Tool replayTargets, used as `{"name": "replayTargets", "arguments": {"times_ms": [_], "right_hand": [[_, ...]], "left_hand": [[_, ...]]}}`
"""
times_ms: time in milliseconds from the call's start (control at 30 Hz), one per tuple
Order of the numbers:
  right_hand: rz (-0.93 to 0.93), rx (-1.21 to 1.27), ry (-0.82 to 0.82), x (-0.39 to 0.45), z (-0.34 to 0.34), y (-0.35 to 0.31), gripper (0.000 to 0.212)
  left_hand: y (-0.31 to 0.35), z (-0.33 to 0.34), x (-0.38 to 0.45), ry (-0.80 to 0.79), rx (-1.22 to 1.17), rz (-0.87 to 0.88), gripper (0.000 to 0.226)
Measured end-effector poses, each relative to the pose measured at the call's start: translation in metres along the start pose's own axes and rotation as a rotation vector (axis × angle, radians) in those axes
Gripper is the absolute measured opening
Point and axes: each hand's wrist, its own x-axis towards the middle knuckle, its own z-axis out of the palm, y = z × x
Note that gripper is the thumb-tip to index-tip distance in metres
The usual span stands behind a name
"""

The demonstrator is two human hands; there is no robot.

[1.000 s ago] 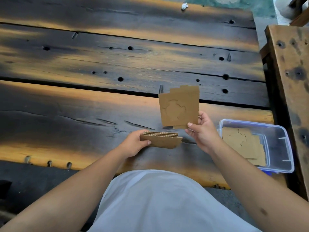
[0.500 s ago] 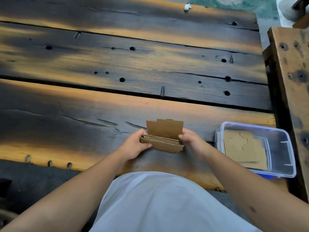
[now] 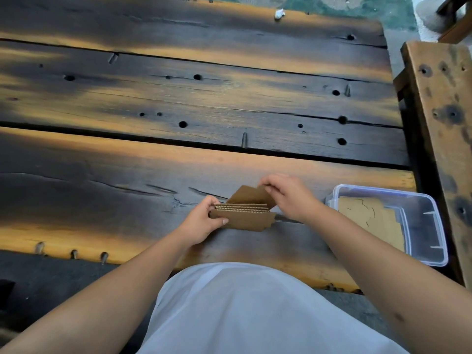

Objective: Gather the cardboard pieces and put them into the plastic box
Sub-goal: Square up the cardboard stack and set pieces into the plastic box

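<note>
Two hands met at a small stack of cardboard pieces [image 3: 242, 217] held above the near plank of the wooden table [image 3: 178, 98]. The left hand [image 3: 201, 221] gripped the stack's left end, thumb over the front face and fingers curled behind it. The right hand [image 3: 288, 195] pinched the top right corner of the rearmost sheet, which stood tilted up out of the stack; its fingers were bent close, with no visible gap to the card. The corrugated edges of the other sheets faced the camera, roughly level. To the right, near the table's end, stood the plastic box [image 3: 431, 221], open-topped, with several flat cardboard pieces [image 3: 367, 221] already lying inside. A second wooden surface [image 3: 444, 123] ran along the far right. Risk, as a judgement: the stack was held at one end only, so loosening the left grip during the transfer could let the sheets fan out and fall onto the table. A raised sheet might also catch the box wall and tip out rather than lie flat.
</note>
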Motion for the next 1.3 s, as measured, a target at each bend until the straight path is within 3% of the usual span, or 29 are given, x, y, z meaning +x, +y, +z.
{"name": "replayTargets", "arguments": {"times_ms": [67, 167, 367, 500, 567, 733, 833, 1033, 1233, 1300], "right_hand": [[0.175, 0.194, 0.054, -0.013, 0.005, 0.013, 0.02], [0.334, 0.335, -0.005, -0.03, 0.024, 0.023, 0.029], [0.468, 0.513, -0.149, -0.048, 0.049, 0.022, 0.035], [0.531, 0.585, -0.07, -0.058, 0.054, 0.023, 0.033], [0.462, 0.57, 0.011, -0.065, 0.054, 0.022, 0.031], [0.241, 0.135, 0.118, -0.064, 0.065, 0.016, 0.036], [0.186, 0.027, 0.141, -0.063, 0.065, 0.012, 0.032], [0.154, -0.08, 0.065, -0.071, 0.052, 0.016, 0.061], [-0.073, -0.025, 0.129, -0.081, 0.022, 0.014, 0.03], [-0.04, 0.088, 0.216, -0.085, 0.013, 0.013, 0.021]], "left_hand": [[0.002, -0.001, -0.001, -0.007, -0.04, -0.02, 0.033], [0.006, 0.0, -0.003, -0.019, -0.035, 0.003, 0.04], [0.007, 0.0, -0.008, -0.003, 0.009, 0.021, 0.037], [0.008, 0.0, -0.01, 0.001, 0.011, -0.005, 0.035], [0.006, 0.002, -0.01, 0.014, 0.018, -0.015, 0.031], [0.004, 0.004, -0.009, 0.027, 0.025, -0.034, 0.031], [0.003, 0.001, -0.008, 0.021, 0.035, -0.048, 0.031], [-0.002, -0.004, -0.007, 0.026, 0.109, -0.036, 0.03], [-0.006, -0.005, -0.004, 0.03, 0.131, -0.017, 0.026], [-0.007, -0.005, -0.004, 0.029, 0.121, -0.006, 0.025]]}}
